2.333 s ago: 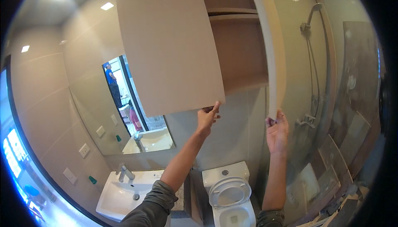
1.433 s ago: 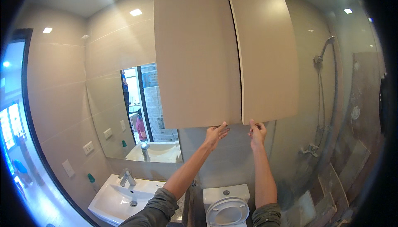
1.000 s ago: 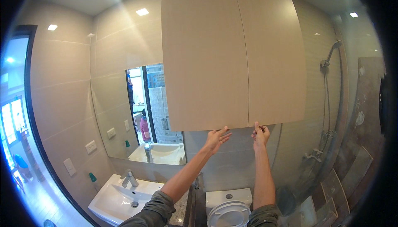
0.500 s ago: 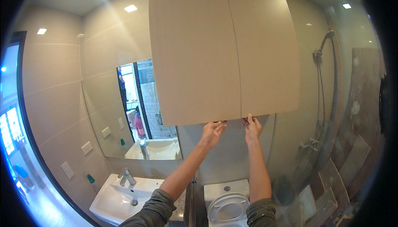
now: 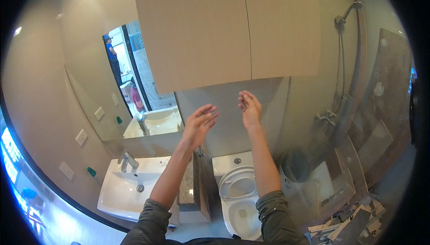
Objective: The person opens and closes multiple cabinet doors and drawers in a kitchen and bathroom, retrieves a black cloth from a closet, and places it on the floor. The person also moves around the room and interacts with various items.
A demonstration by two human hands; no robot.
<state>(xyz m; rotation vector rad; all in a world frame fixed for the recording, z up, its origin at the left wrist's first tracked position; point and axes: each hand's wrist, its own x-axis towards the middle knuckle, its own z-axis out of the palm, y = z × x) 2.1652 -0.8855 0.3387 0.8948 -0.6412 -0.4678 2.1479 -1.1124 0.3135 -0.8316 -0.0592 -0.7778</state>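
Observation:
A light wood-coloured wall cabinet point(image 5: 197, 30) with two doors fills the upper middle, both doors closed. My left hand point(image 5: 199, 122) is raised below its lower edge, apart from it, fingers spread and nothing held. Higher and to the right, my right hand point(image 5: 250, 106) hangs just under the cabinet with its fingers loosely curled and apart, holding nothing. Both forearms reach up from the lower edge in rolled dark sleeves.
A white washbasin point(image 5: 134, 187) with a chrome tap point(image 5: 130, 161) sits at left below a mirror point(image 5: 152, 124) reflecting two people. A toilet point(image 5: 239, 189) with raised lid stands below. Right are a shower head point(image 5: 356, 5), a dark bucket point(image 5: 295, 166), leaning boards point(image 5: 376, 88) and broken scraps point(image 5: 354, 222).
Both hands have left the cabinet's lower edge and dropped away from it, the left one farther. My view has tilted down, so more of the toilet and floor shows.

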